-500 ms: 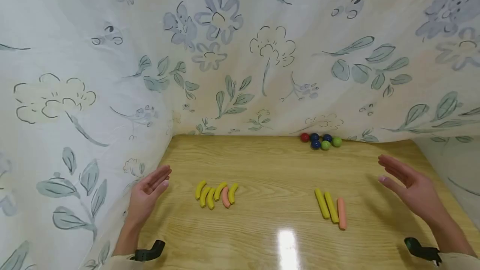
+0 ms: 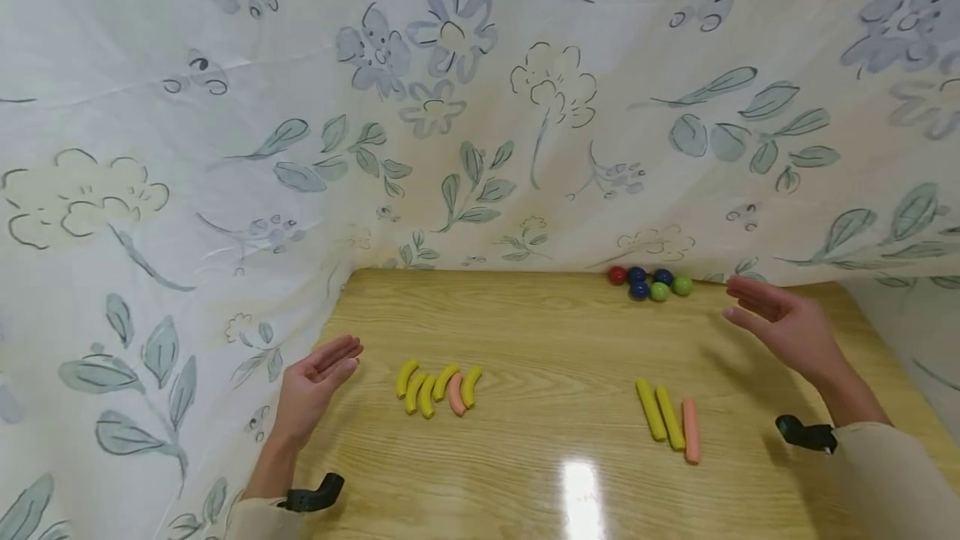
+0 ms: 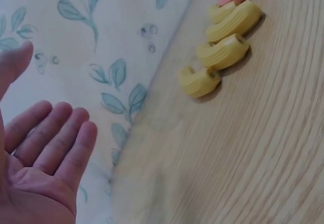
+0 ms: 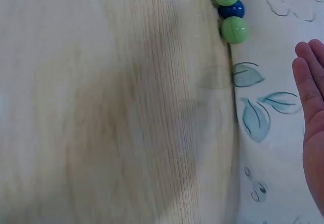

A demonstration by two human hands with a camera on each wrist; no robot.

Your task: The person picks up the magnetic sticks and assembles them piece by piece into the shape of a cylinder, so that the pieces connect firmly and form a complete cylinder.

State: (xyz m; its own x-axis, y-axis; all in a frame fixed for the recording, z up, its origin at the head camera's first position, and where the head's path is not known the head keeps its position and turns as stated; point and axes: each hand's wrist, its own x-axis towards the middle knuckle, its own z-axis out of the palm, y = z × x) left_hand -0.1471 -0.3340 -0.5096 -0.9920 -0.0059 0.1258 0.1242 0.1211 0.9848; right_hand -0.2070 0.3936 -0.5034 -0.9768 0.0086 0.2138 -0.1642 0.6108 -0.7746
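Observation:
My left hand (image 2: pixel 311 390) hovers over the table's left edge with fingers extended, holding nothing; its palm (image 3: pixel 40 188) shows in the left wrist view. To its right lie several curved yellow pieces (image 2: pixel 412 394), banana-shaped, with one curved pink piece (image 2: pixel 456 395) among them. My right hand (image 2: pixel 787 327) is raised above the right side of the table, fingers straight and nothing in it. Nearest to it are small balls at the back edge: a red ball (image 2: pixel 617 275), blue balls (image 2: pixel 638 291) and green balls (image 4: pixel 234 30). Two straight yellow sticks (image 2: pixel 651 411) and a pink stick (image 2: pixel 691 432) lie nearer the front.
The wooden table (image 2: pixel 525 340) is bordered at the back and sides by a hanging floral cloth (image 2: pixel 480 107). A bright light reflection falls on the front of the tabletop. Each wrist carries a black camera mount (image 2: pixel 315 494).
My right hand has moved left and farther back, toward the balls. The left hand has shifted slightly right in view. The pieces on the table lie as before; the head view has turned a little.

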